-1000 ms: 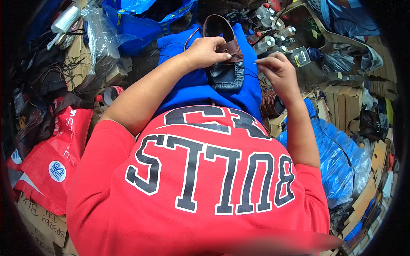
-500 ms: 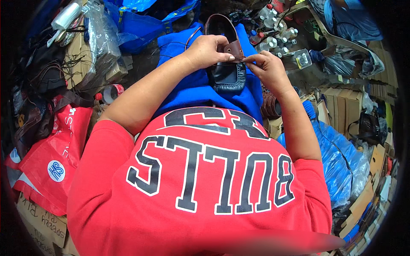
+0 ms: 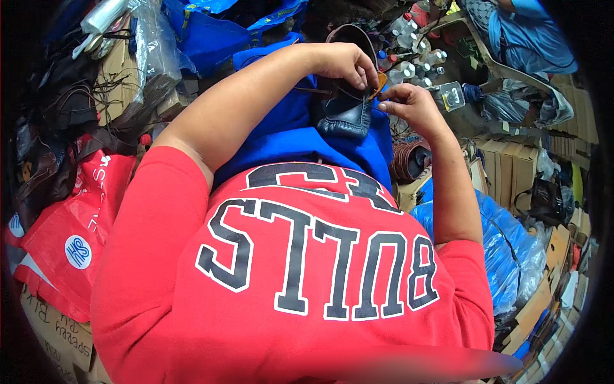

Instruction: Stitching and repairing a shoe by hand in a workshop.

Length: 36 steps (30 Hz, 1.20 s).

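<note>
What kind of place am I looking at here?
Probably a small, cluttered shoe workshop, though a home corner can't be ruled out. A dark leather shoe lies on the person's lap, with capped bottles beyond and stacked cardboard to the right.

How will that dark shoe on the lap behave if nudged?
The shoe will probably flex, as its puckered upper looks soft. Its glossy black surface might feel slightly slippery. It could rock or tip, since the blue cloth beneath it is rumpled.
</note>
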Motion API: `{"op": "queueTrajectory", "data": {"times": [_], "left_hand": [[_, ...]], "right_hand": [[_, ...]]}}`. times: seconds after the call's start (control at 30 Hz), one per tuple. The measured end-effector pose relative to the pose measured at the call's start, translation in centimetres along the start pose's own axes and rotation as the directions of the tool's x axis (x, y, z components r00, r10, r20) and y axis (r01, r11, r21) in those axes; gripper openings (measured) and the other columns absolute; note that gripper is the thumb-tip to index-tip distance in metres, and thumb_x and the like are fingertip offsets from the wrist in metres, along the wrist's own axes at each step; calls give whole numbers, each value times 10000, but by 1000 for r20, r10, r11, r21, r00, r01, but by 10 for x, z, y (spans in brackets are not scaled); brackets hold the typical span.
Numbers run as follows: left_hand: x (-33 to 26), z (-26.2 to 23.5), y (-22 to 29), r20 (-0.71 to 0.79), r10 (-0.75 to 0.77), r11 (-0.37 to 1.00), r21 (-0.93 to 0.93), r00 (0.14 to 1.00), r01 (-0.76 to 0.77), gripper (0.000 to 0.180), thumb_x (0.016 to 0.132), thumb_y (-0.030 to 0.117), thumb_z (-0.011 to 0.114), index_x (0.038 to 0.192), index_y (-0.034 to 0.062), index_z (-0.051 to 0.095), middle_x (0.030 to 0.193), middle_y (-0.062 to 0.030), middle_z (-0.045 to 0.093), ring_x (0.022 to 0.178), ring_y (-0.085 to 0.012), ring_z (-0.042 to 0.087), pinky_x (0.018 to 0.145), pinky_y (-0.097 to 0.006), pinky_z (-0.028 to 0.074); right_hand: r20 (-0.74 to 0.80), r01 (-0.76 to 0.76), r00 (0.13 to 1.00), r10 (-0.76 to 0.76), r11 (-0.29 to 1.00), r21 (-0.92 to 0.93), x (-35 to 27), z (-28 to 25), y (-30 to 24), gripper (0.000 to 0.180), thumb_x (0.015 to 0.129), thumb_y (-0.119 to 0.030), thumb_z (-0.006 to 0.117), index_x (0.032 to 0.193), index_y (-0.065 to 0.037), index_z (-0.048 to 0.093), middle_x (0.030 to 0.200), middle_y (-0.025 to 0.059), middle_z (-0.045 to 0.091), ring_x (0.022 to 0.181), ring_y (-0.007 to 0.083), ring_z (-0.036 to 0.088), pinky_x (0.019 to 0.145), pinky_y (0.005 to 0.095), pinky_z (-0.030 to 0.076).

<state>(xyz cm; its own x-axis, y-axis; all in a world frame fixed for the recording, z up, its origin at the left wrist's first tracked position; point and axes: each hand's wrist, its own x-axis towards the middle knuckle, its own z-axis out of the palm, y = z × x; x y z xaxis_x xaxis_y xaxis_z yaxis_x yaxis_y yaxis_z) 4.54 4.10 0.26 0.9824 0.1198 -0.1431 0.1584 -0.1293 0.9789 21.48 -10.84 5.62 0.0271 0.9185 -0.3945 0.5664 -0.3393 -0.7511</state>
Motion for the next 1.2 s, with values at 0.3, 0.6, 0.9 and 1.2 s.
{"op": "queueTrajectory", "data": {"times": [0.3,0.6,0.9,1.2], "left_hand": [[5,3,11,-7,-40,990,134,999,41,367,748,20,687,1109,82,655,840,-29,677,771,-78,608,739,-227,486],[-2,4,9,-16,-52,995,81,999,53,410,740,22,692,1140,98,639,866,-51,680,786,-101,615,740,-249,489],[-1,4,8,-2,-48,996,74,999,48,419,758,22,675,1165,103,615,891,-61,681,808,-109,621,742,-261,492],[-3,6,2,-23,-30,1000,2,999,30,381,767,42,680,1140,94,620,868,-51,668,791,-105,603,730,-254,485]], "right_hand": [[87,126,990,-115,982,-138,13,-19,9,148,773,-27,701,920,-17,690,854,10,591,773,85,565,691,239,468],[118,69,991,-70,998,15,13,-16,25,171,773,-35,697,943,-52,691,847,16,592,786,94,550,711,250,463],[153,265,959,-237,944,-197,23,-24,20,244,778,75,615,983,-48,664,905,22,533,842,120,545,732,250,458],[130,123,984,-123,992,6,13,-19,38,195,821,52,601,979,-37,671,890,-1,518,831,97,550,775,236,452]]}}
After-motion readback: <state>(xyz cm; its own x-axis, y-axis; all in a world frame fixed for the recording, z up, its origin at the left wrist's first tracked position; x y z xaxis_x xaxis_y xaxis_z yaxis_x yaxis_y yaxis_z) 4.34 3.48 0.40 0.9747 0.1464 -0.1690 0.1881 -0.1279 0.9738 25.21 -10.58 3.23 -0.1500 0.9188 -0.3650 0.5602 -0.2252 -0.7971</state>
